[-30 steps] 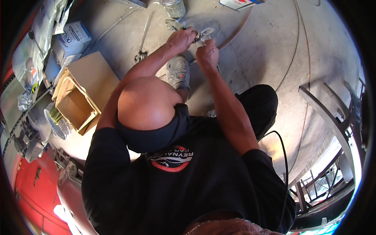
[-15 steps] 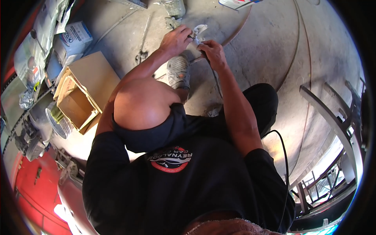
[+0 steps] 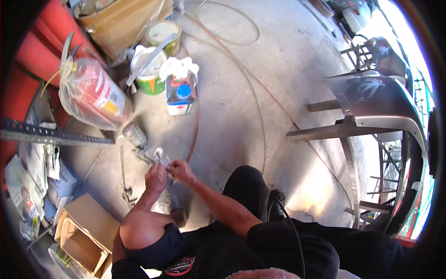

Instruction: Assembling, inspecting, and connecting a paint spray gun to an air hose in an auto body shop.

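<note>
Both hands meet above the floor, close by my shoe. My left hand is closed, its fingers pinched at the base of a crumpled white scrap, thin like tape or paper. Just to its right, my right hand is closed too, thumb and fingers pinched around the end of a thin dark hose, mostly hidden by the hand. The fingertips of the two hands nearly touch. Beyond my left hand, a spray gun with a cloudy cup lies on the floor.
Farther off stand a rectangular can with a blue cap and white rag, two buckets, and a plastic-wrapped fire extinguisher. An open cardboard box is at left. Hoses cross the floor. Car panels rest on metal stands at right.
My view has swung up and to the right, bringing in the buckets, can, extinguisher and car panels. Both hands stay together at the white scrap, the right now closer to the left.
</note>
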Available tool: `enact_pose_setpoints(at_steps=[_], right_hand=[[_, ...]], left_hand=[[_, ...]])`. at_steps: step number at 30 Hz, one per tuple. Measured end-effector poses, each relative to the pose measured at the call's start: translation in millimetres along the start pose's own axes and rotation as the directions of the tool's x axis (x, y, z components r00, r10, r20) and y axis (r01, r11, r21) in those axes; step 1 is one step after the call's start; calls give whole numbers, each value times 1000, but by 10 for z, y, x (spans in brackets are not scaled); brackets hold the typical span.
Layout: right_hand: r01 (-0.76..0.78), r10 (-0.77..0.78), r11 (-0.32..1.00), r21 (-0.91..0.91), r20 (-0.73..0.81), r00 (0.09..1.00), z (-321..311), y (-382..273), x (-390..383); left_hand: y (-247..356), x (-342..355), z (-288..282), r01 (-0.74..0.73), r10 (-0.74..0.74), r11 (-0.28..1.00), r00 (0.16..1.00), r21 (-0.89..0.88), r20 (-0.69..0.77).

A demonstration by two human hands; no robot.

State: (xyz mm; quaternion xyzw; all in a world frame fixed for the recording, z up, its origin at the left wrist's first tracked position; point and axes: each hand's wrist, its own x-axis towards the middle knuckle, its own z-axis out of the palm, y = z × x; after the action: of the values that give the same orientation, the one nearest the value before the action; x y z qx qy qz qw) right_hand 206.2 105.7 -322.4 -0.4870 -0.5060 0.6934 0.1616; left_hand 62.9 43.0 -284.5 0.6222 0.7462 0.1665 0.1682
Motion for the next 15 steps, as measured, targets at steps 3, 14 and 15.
enact_pose_setpoints(at_steps=[3, 14, 15], right_hand=[[-10, 11, 1000, 16, -59, 998, 7, -107, -36], [-16, 17, 1000, 16, -18, 1000, 143, -91, 23], [-16, 17, 997, 79, -9, 1000, 158, -84, 15]], left_hand=[[67, 11, -123, -16, 16, 1000, 1000, 15, -14], [-80, 18, -102, 98, -98, 995, 995, 3, 10], [-95, 18, -97, 100, -100, 995, 995, 2, 2]])
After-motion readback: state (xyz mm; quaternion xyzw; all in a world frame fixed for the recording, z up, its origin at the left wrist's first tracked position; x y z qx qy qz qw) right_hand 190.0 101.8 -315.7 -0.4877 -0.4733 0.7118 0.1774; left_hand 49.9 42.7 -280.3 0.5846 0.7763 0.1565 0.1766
